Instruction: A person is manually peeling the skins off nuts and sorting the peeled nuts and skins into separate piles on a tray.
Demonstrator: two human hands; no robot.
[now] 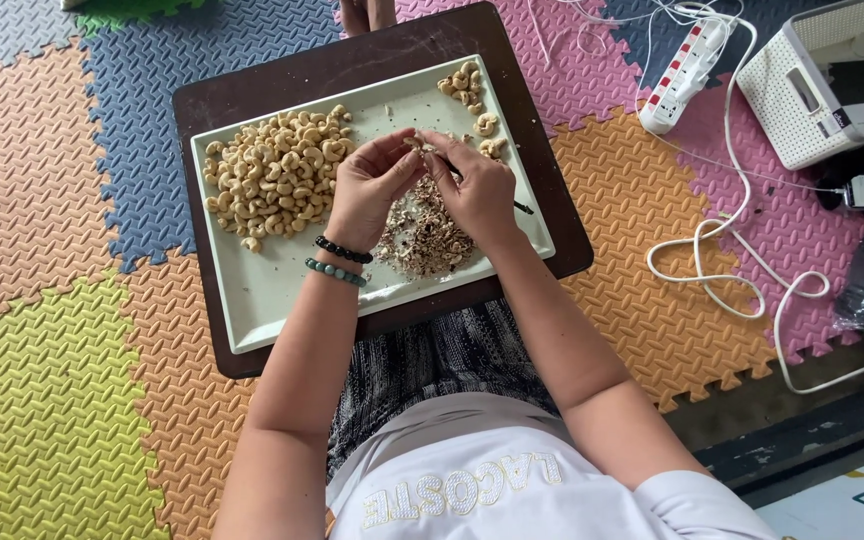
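Working near the upper middle of the frame, the left hand [367, 190] and right hand [477, 190] meet over a pale tray [252, 310], fingertips pinched nearly shut on one small cashew [416, 143] held between them. A thin dark tool [522, 207] shows just past the right hand; whether that hand grips it I cannot tell. Below the hands lies one heap of brown skins [422, 235]. One large pile of cashews [277, 175] fills the tray's upper left; a smaller cluster [467, 90], roughly ten nuts, sits at its upper right. The tray rests on one dark board [542, 160] across the person's lap. Pressing too hard could likely snap the nut, and a shifted knee might tip the board.
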